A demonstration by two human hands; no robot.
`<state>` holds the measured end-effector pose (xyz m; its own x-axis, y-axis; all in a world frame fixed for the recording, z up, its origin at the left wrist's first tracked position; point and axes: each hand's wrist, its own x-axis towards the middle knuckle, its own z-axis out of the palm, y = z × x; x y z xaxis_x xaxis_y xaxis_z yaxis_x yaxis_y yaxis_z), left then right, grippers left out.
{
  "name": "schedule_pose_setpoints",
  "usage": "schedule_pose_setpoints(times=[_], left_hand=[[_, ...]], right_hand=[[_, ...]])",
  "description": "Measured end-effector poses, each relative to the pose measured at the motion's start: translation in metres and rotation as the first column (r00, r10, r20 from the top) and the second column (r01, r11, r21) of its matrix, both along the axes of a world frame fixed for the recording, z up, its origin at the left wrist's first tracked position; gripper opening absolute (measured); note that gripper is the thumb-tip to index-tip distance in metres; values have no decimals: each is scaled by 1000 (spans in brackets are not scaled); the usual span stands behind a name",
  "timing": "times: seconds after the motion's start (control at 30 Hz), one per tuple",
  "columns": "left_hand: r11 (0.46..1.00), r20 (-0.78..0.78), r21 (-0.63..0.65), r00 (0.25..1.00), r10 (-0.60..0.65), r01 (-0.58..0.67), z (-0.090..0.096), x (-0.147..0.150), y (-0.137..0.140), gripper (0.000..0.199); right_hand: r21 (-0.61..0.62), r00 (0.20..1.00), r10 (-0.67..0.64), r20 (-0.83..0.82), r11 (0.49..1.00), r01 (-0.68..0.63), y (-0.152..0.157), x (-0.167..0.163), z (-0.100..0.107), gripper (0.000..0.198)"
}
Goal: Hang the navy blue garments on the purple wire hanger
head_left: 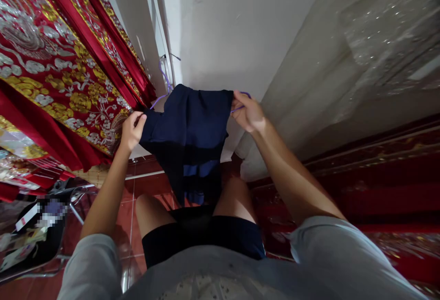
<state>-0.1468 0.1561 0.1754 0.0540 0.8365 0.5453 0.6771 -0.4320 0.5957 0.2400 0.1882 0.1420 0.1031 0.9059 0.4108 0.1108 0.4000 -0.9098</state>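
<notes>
A dark navy garment (202,117) hangs spread out between my hands, above my knees. My left hand (132,130) pinches its upper left corner between thumb and fingers. At the upper right corner, my right hand (248,111) is closed on the cloth, with a bit of purple hanger (245,94) showing by the fingers. More of the thin purple hanger shows behind the garment's left side, its hook end near a white pole. Folds and shadow hide the garment's lower part, so its exact cut cannot be made out.
Red cloths with gold and silver embroidery (79,84) hang at the left. A pale wall (233,25) stands ahead, and clear plastic-wrapped material (378,39) fills the right. A black chair (51,249) holding small items stands at lower left on the red tiled floor (125,217).
</notes>
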Motion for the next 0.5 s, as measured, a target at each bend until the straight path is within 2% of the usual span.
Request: schedule_pose_setpoints(times=[0.13, 0.3, 0.43, 0.5], left_hand=[[998, 8, 52, 999, -44, 43, 7, 24, 6, 28], [994, 21, 38, 995, -101, 100, 9, 34, 7, 28], [990, 27, 54, 990, -135, 134, 13, 36, 4, 30], [990, 14, 68, 992, -125, 124, 15, 34, 3, 29]], right_hand=[[65, 992, -116, -46, 991, 119, 5, -7, 9, 67], [94, 983, -174, -61, 979, 180, 18, 2, -6, 59], [167, 914, -373, -159, 902, 398, 25, 12, -23, 52], [163, 870, -429, -244, 866, 473, 22, 13, -29, 49]])
